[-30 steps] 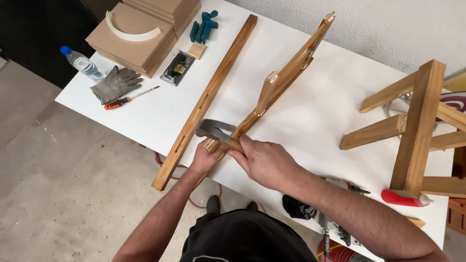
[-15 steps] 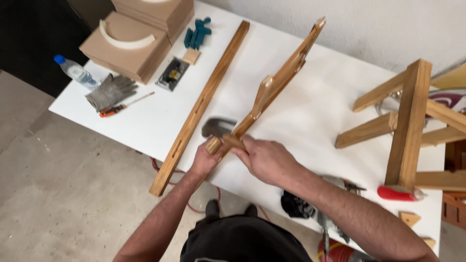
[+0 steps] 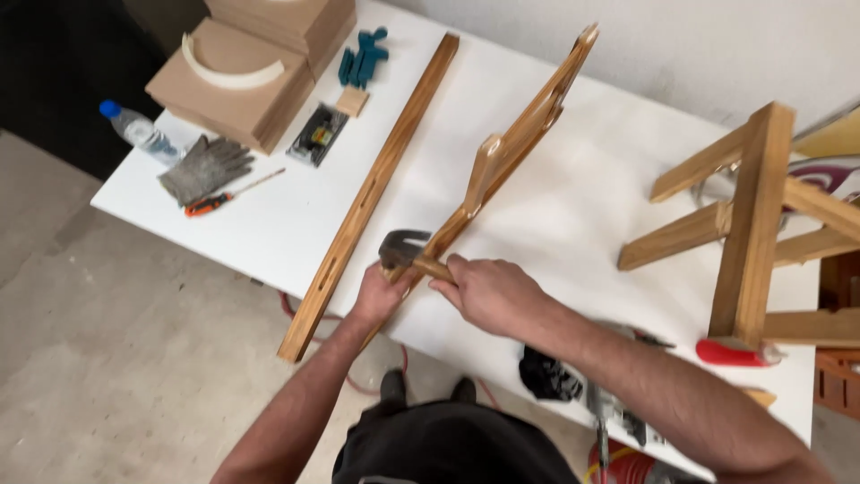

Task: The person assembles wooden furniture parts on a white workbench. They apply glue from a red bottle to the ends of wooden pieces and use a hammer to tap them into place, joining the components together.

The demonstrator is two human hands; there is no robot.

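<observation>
Far left on the white table a plastic water bottle lies on its side, with gray work gloves and an orange-handled screwdriver just beside it. Behind them is a stack of flat cardboard boxes; they are shut, so I cannot tell what is inside, but a pale curved piece rests on top. A long wooden rail lies slanted across the table, its near end sticking out past the edge.

The left hand is closed around the near end of a shaped wooden frame piece, probably to keep it from sliding. The right hand is wrapped tight around the wooden handle of a claw hammer, whose metal head sits right by that end. Far right stands a wooden stand, with a red-handled tool near it.
</observation>
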